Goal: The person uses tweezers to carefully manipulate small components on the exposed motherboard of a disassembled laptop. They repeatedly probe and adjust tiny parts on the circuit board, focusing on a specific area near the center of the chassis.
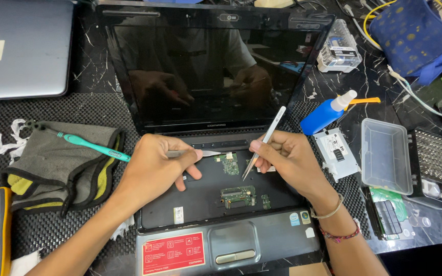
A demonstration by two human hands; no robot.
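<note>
Black marble with white veins made up the table [356, 76], and a dark mesh mat [52, 230] covered its left part. At the middle of the frame sat an open black laptop [216, 76] with its keyboard gone and small green boards [238, 196] showing. Its left hand [154, 168] was closed on a thin metal pry tool [208, 153]. Its right hand [282, 158] pinched silver tweezers [264, 142], tips down near a board. Slow, light moves seemed best, as those parts looked easy to break. A teal toothbrush [90, 144] lay on a grey cloth [57, 166] at the left, and a blue bottle [326, 113] stood at the right.
</note>
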